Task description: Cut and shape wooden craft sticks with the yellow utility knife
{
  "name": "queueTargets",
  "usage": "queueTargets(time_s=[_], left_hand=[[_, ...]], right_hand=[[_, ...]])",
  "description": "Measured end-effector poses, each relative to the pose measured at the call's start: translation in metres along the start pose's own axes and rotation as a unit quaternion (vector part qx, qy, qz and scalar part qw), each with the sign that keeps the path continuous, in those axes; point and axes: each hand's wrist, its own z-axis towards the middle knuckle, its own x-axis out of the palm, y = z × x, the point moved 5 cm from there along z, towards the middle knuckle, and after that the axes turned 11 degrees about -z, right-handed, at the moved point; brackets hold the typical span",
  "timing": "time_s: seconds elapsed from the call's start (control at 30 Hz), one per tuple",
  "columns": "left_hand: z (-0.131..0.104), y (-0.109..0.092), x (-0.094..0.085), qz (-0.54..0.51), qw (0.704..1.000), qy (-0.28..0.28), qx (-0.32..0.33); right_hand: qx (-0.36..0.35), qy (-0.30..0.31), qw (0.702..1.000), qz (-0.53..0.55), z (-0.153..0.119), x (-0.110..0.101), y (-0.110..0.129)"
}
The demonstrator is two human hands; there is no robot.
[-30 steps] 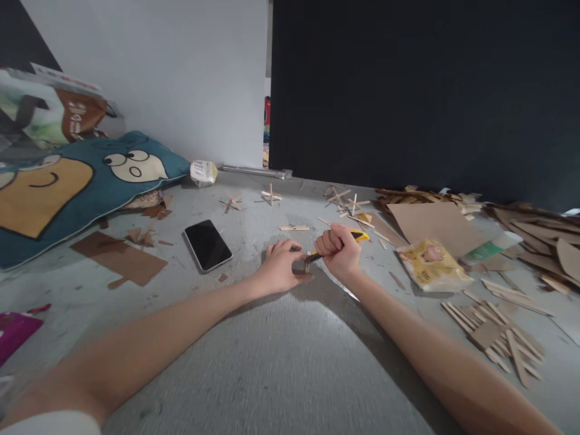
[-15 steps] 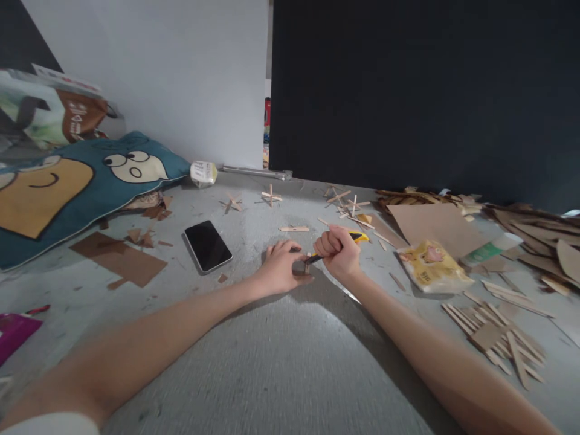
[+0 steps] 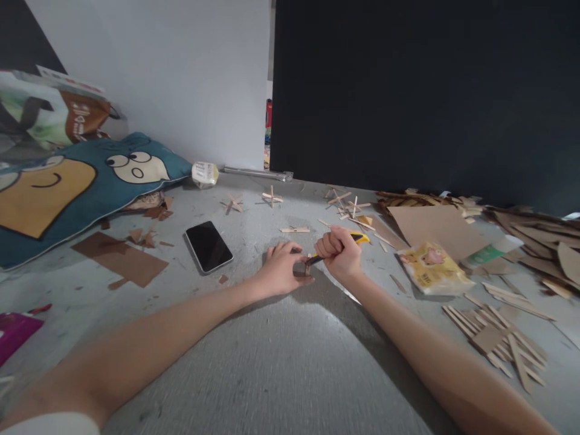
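In my right hand (image 3: 339,251) is a yellow-and-black utility knife (image 3: 360,237), with the fingers wrapped round its handle and the front end pointing left. My left hand (image 3: 284,269) rests on the grey table, its thumb and fingers curved around a small piece of wooden stick (image 3: 309,266). The knife's front end meets that piece between the two hands. Exactly where the blade touches is too small to tell. Just beyond the hands lies a short flat stick (image 3: 294,229).
Crossed stick shapes (image 3: 272,197) stand farther back. A phone (image 3: 209,246) and brown cardboard (image 3: 120,258) lie left, near a blue cushion (image 3: 145,163). To the right are a yellow packet (image 3: 435,269), a glue tube (image 3: 492,252) and a pile of wooden sticks (image 3: 512,347).
The view has shifted very slightly. Both hands keep nearly the same place, with the knife still at the small stick piece.
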Motion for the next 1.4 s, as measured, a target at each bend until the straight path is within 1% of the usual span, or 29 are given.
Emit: queueTargets(time_s=[0.2, 0.4, 0.77, 0.97, 1.13, 1.2, 1.3, 1.37, 1.4], left_hand=[[0.000, 0.000, -0.001, -0.013, 1.000, -0.008, 0.000], [0.000, 0.001, 0.000, -0.007, 1.000, 0.002, -0.008], [0.000, 0.004, 0.001, -0.019, 1.000, -0.015, -0.002], [0.001, 0.005, -0.001, -0.035, 0.999, -0.032, 0.000], [0.001, 0.006, 0.000, -0.019, 1.000, -0.015, -0.004], [0.001, 0.005, -0.001, -0.023, 1.000, -0.019, 0.001], [-0.001, 0.006, -0.004, -0.050, 0.998, -0.034, 0.004], [-0.002, 0.007, -0.009, -0.106, 0.993, -0.048, 0.021], [-0.002, 0.008, -0.013, -0.152, 0.986, -0.062, 0.036]], right_hand=[[0.002, 0.000, 1.000, 0.024, 0.001, 0.000, -0.001], [0.012, 0.004, 1.000, 0.022, 0.000, 0.001, 0.000], [0.002, 0.014, 0.999, 0.034, 0.001, 0.001, -0.003], [0.007, 0.021, 1.000, 0.022, 0.003, 0.003, -0.005], [0.009, 0.030, 0.999, 0.019, 0.003, 0.008, -0.006], [0.009, 0.029, 0.999, 0.019, 0.004, 0.009, -0.007], [0.007, 0.027, 0.999, 0.018, 0.004, 0.013, -0.007], [0.003, 0.024, 1.000, 0.016, 0.005, 0.016, -0.006], [0.001, 0.024, 1.000, 0.015, 0.005, 0.017, -0.005]])
